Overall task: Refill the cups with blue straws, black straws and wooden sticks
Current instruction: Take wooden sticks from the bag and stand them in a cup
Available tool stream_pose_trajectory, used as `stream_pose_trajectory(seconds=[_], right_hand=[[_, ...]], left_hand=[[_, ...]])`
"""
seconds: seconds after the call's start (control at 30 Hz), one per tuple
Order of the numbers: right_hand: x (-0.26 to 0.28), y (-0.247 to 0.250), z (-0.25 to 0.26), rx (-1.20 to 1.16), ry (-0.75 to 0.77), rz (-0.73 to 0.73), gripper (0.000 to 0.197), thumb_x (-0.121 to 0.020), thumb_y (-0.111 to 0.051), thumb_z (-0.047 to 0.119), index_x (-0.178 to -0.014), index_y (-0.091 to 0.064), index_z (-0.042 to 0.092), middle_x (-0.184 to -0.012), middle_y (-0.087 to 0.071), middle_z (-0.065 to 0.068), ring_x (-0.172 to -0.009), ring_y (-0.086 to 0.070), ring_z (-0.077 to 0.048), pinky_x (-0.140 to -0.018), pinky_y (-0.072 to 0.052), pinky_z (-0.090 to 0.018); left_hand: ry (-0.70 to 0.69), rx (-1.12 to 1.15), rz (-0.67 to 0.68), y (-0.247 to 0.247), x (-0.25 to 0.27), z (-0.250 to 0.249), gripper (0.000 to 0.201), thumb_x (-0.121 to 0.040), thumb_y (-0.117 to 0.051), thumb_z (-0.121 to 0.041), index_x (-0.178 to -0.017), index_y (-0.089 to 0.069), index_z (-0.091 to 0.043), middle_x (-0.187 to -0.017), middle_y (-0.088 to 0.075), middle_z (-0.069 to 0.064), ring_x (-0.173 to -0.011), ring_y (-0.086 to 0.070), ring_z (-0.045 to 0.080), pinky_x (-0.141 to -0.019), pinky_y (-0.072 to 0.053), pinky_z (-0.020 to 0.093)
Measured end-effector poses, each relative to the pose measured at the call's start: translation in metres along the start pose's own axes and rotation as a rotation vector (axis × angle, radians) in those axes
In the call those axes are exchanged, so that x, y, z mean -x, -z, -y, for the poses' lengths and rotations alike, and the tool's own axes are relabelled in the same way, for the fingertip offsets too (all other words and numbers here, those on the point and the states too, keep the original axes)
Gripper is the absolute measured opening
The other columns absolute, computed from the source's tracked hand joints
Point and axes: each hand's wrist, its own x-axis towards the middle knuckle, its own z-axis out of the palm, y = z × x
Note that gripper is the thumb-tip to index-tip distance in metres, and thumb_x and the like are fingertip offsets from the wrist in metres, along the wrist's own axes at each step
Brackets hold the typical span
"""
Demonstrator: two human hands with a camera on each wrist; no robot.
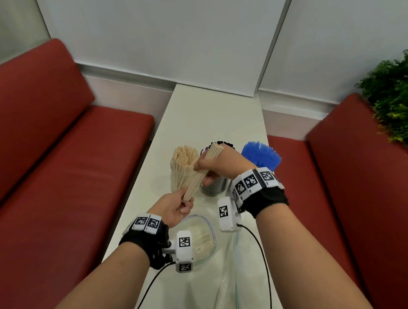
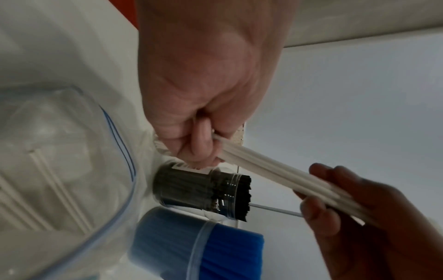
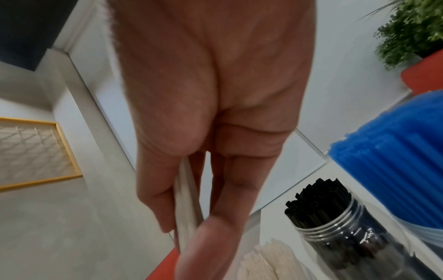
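Observation:
Both hands hold one bundle of pale wooden sticks (image 1: 200, 173) slanted above the table. My left hand (image 1: 178, 206) grips its lower end, my right hand (image 1: 214, 165) pinches its upper part. In the left wrist view the bundle (image 2: 275, 176) runs from the left hand's curled fingers (image 2: 201, 140) to the right hand (image 2: 335, 199). Behind stand three clear cups: one full of wooden sticks (image 1: 183, 168), one of black straws (image 3: 335, 217) and one of blue straws (image 1: 261, 154). The black cup is mostly hidden by my right hand in the head view.
A clear zip bag (image 1: 202, 238) with more sticks lies on the white table (image 1: 208, 113) near me, and an empty zip bag (image 1: 228, 286) lies to its right. Red benches (image 1: 47, 172) flank the table. A green plant (image 1: 402, 98) stands at the right.

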Motion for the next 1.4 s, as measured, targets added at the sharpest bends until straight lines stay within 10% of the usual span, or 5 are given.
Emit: stream_pose_trajectory(seconds=[0.43, 0.57, 0.73, 0.93, 1.4], right_hand=[[-0.074, 0.012, 0.015, 0.063, -0.11, -0.206, 0.017, -0.084, -0.073, 0.014, -0.095, -0.072, 0.002, -0.083, -0.076, -0.021, -0.075, -0.077, -0.033, -0.081, -0.061, -0.044], [-0.092, 0.011, 0.02, 0.087, -0.119, -0.232, 0.011, -0.086, -0.068, 0.011, -0.091, -0.071, 0.001, -0.087, -0.076, -0.021, -0.075, -0.077, -0.033, -0.085, -0.061, -0.045], [-0.11, 0.003, 0.006, 0.171, -0.101, -0.224, 0.008, -0.088, -0.065, 0.014, -0.082, -0.069, 0.01, -0.077, -0.075, -0.015, -0.063, -0.075, -0.021, -0.065, -0.06, -0.025], [-0.121, -0.023, -0.026, 0.233, -0.069, -0.202, 0.024, -0.091, -0.062, 0.015, -0.067, -0.062, 0.014, -0.051, -0.062, -0.002, -0.037, -0.058, -0.003, -0.045, -0.046, -0.014], [-0.127, -0.05, -0.045, 0.374, 0.378, -0.304, 0.046, -0.105, -0.048, 0.017, -0.149, -0.042, 0.007, -0.152, -0.044, -0.015, -0.145, -0.034, -0.029, -0.118, -0.027, -0.038]], left_hand=[[0.08, -1.526, 0.167, 0.01, -0.021, 0.023, 0.014, -0.091, -0.06, -0.002, -0.101, -0.068, -0.005, -0.091, -0.064, 0.014, -0.074, -0.054, 0.022, -0.064, -0.052, 0.026], [-0.065, -1.772, 0.243, 0.004, -0.032, 0.044, 0.026, -0.094, -0.057, -0.012, -0.119, -0.065, -0.01, -0.117, -0.062, 0.012, -0.093, -0.057, 0.019, -0.059, -0.043, 0.007], [-0.228, -1.982, 0.161, 0.01, -0.051, 0.078, 0.044, -0.1, -0.047, -0.028, -0.138, -0.043, -0.006, -0.142, -0.044, 0.014, -0.13, -0.045, 0.032, -0.106, -0.035, 0.036], [-0.261, -2.088, 0.086, 0.016, -0.067, 0.098, 0.057, -0.087, -0.058, -0.04, -0.13, -0.044, -0.006, -0.131, -0.049, 0.015, -0.116, -0.051, 0.033, -0.096, -0.046, 0.045], [-0.245, -2.203, -0.006, 0.015, -0.076, 0.11, 0.032, -0.099, -0.041, -0.017, -0.128, -0.05, -0.005, -0.132, -0.052, 0.014, -0.118, -0.053, 0.031, -0.096, -0.043, 0.042]])
